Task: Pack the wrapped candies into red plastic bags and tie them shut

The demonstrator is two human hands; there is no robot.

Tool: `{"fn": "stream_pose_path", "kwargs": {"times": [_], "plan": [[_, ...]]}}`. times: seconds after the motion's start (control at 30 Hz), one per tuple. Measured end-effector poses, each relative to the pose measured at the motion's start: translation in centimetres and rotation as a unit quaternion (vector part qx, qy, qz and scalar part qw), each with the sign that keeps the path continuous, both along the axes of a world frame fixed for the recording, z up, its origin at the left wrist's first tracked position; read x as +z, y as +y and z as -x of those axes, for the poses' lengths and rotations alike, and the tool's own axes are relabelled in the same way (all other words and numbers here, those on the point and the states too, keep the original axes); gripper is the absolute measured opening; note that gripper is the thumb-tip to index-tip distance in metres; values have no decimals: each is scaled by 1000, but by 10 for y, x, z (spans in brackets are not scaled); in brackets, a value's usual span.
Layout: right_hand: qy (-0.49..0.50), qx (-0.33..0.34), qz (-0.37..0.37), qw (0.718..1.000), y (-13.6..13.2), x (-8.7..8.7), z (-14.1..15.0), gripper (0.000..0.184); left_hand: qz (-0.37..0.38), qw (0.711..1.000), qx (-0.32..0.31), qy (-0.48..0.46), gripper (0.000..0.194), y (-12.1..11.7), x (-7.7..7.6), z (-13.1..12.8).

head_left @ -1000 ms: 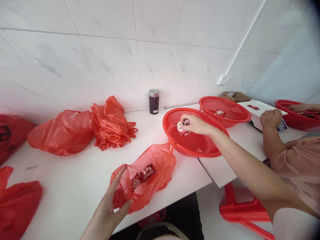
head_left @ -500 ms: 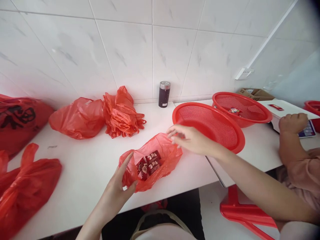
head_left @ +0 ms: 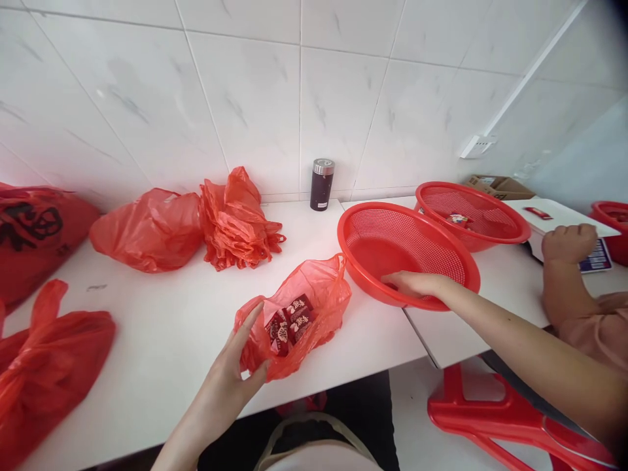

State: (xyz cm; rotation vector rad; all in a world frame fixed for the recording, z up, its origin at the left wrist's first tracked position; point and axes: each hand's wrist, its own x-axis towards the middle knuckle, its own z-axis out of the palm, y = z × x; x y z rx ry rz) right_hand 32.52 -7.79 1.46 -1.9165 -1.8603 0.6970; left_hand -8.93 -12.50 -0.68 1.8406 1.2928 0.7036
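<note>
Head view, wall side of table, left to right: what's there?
Red bag with black lettering, bulging translucent red plastic bag, bunched thin red plastic bags, dark cylindrical tumbler with silver lid, large red mesh basket, second red mesh basket, partly visible red basket.

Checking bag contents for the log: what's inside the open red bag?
Inside the open bag: a few dark red printed packets, bunched together. Anything beneath them, or behind the bag's near folds, is hidden.

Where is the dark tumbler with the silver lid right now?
In the head view, the dark tumbler stands upright near the tiled wall, right of the bunched red plastic bags and behind the nearer red mesh basket.
</note>
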Motion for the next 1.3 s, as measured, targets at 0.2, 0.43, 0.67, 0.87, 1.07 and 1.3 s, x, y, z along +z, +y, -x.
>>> {"fn": "stream_pose_path", "kwargs": {"times": [0.2, 0.43, 0.67, 0.87, 1.07, 1.3], "plan": [[90, 92, 34, 991, 25, 43, 22, 10, -5, 1000, -6, 14, 71, 0, -1, 3], [196, 198, -66, 958, 15, 77, 118, 19, 4, 1000, 20, -7, 70, 0, 7, -5], [-214, 170, -232, 934, 15, 56, 151, 42, -16, 999, 38, -16, 69, -1, 6, -1], [-314, 147, -189, 919, 19, 44, 132, 39, -1, 997, 81, -8, 71, 0, -1, 13], [-172, 129, -158, 964, 16, 45, 129, 9, 83, 969, 207, -102, 72, 2, -3, 23], [99, 67, -184, 976, 20, 52, 123, 25, 160, 948, 193, -198, 32, 18, 17, 41]]}}
